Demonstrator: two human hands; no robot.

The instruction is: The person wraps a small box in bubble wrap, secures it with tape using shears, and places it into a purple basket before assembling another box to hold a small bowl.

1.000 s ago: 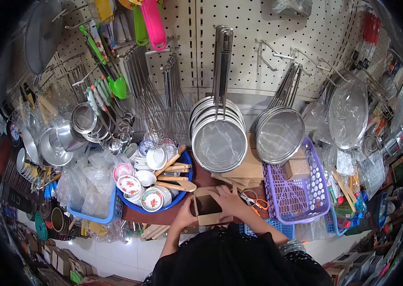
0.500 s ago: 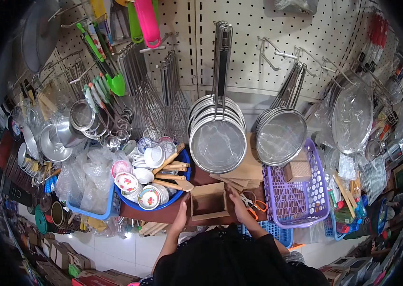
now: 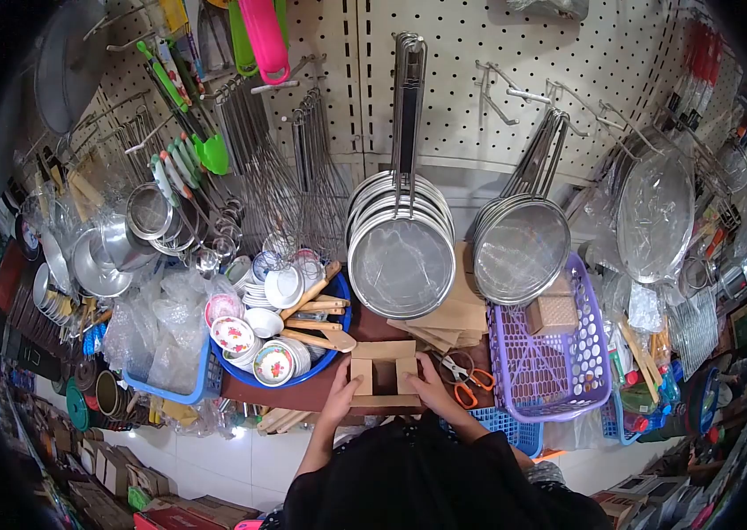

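A small brown cardboard box [image 3: 384,351] stands before me at the table's front edge, its mouth facing up. Its two side flaps are bent inward, leaving a narrow dark gap between them. My left hand [image 3: 341,394] grips the box's left side, thumb on the left flap. On the opposite side my right hand [image 3: 429,387] holds it the same way, thumb on the right flap. Just right of my right hand lie scissors [image 3: 468,382] with orange handles. Flat cardboard pieces [image 3: 446,331] lie behind the box.
To the left, a blue basin [image 3: 310,378] holds bowls and wooden-handled utensils. A purple basket [image 3: 600,353] with a small box stands to the right. Large strainers [image 3: 401,269] hang from the pegboard [image 3: 462,35] above the table. A blue basket [image 3: 205,382] of plastic wrap sits farther left.
Both side flaps of the cardboard box have folded inward, narrowing its opening. My thumbs have moved in over the flaps from the outer sides.
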